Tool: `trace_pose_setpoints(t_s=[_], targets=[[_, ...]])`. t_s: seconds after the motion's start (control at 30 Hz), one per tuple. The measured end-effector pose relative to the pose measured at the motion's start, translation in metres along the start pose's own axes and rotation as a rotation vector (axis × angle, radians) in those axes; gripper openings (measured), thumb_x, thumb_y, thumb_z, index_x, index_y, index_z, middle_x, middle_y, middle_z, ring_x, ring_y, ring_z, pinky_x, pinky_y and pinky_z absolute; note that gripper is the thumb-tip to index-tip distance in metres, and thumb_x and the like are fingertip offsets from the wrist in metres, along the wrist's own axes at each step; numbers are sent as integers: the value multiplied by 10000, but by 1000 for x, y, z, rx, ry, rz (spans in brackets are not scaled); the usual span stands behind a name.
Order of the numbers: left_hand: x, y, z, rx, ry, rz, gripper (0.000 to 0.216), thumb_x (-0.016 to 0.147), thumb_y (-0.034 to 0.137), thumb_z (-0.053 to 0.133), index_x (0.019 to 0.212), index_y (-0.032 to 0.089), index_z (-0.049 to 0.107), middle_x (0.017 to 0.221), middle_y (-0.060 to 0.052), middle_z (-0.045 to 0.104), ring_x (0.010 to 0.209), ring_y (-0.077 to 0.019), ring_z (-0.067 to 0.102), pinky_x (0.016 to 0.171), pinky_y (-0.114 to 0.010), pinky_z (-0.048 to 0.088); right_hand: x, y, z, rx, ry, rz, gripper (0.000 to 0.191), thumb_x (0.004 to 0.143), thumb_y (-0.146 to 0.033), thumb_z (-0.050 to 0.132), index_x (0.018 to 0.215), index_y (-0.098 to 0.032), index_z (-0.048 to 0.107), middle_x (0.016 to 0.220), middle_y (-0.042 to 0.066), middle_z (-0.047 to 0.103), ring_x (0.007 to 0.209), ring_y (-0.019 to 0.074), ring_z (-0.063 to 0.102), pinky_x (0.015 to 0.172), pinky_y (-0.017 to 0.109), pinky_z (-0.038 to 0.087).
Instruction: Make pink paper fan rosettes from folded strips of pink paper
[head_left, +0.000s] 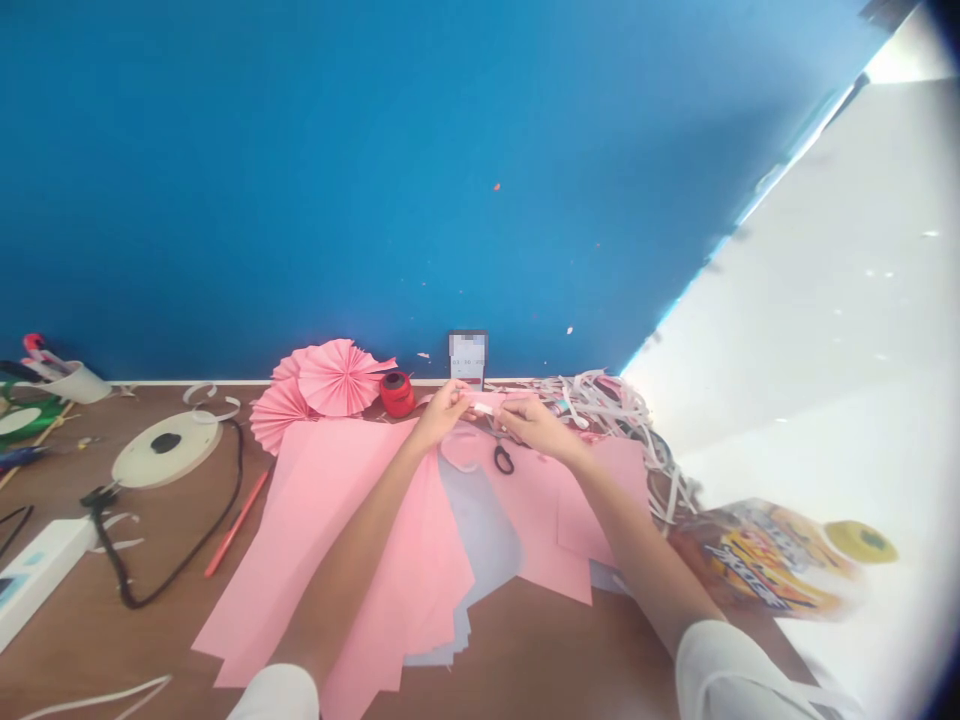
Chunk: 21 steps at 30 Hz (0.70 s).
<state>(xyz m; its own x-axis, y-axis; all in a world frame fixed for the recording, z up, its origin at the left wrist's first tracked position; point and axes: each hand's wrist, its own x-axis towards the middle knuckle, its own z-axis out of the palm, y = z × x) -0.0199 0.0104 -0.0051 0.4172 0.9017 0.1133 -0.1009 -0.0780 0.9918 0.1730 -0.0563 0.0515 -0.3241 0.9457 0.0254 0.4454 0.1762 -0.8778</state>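
1. The left hand [448, 405] has its thumb and fingers pressed together, pinching the left end of a small piece of pink paper [486, 398]
2. The right hand [536, 425] has its fingers curled in at the right end of the same paper, pinching it; the fingertips are too small to make out fully
3. The pink paper is stretched between the two hands, above the far part of the table [555, 660], with a small white piece [484, 408] against it; which fingers bear that piece I cannot tell
4. Just behind the hands a phone [469, 358] stands upright near the blue wall [450, 180]
5. Near the left hand sit a red spool [397, 395] and, further left, some folded pink fans [336, 378]
6. Below the right hand lie scissors [504, 460], their dark handle showing, on pink sheets [360, 530] spread under both forearms
7. A grey sheet [484, 530] shows between the pink ones
8. To the right of the right hand is a tangle of pale strips [600, 395]
9. A red stick [238, 525] lies beside the sheets, on the left
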Motion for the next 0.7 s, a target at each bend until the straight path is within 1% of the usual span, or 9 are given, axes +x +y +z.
trace_pose_setpoints(t_s=[0.07,0.1,0.13,0.23,0.33,0.47,0.57,0.7], targets=[[-2,2,1,-16,-77,-6,408,828,407,604,1146,185,478,782,-18,644,735,-150,677,747,-313,551,4,10,-1,-29,22,15,363,881,-450,435,700,-181,597,496,-40,426,437,93,365,455,233,259],[-2,3,1,-15,-103,-2,425,833,404,599,1180,189,478,794,-26,650,754,-158,683,759,-315,549,6,14,-3,-35,18,12,361,881,-450,433,703,-182,596,497,-42,418,432,91,353,450,232,251],[-2,4,2,-12,-116,5,414,838,405,591,1178,186,499,815,-35,655,772,-162,685,774,-317,548,6,17,-4,-40,8,4,360,881,-450,431,705,-183,596,499,-43,413,430,90,345,448,232,246],[-2,4,3,-13,-108,8,338,841,419,577,1067,167,587,929,-69,663,821,-172,684,816,-331,543,8,21,-6,-56,9,-29,354,880,-444,430,708,-182,595,510,-41,416,439,90,342,451,231,246],[-2,3,4,-22,-90,5,323,830,418,587,1029,166,620,1008,-77,655,834,-171,676,843,-348,537,9,21,-4,-101,14,-39,356,877,-439,430,698,-179,595,510,-39,426,453,95,351,463,233,251],[-1,-1,5,-37,-137,4,338,832,422,583,1059,176,627,1018,-73,654,827,-168,668,853,-364,531,9,20,-1,-131,21,-39,374,883,-449,422,684,-176,582,519,-33,454,479,102,384,493,234,270],[-1,-3,5,-35,-173,19,339,841,424,570,1062,174,627,1015,-75,655,858,-180,664,868,-376,524,9,19,-1,-135,30,-44,380,888,-459,421,688,-175,574,527,-30,455,493,105,398,508,234,280],[-2,0,6,-22,-164,14,337,845,425,562,1057,172,630,1031,-80,654,868,-183,662,865,-366,522,9,19,-1,-143,40,-40,411,889,-481,406,670,-175,572,539,-27,454,508,108,395,514,236,279]])
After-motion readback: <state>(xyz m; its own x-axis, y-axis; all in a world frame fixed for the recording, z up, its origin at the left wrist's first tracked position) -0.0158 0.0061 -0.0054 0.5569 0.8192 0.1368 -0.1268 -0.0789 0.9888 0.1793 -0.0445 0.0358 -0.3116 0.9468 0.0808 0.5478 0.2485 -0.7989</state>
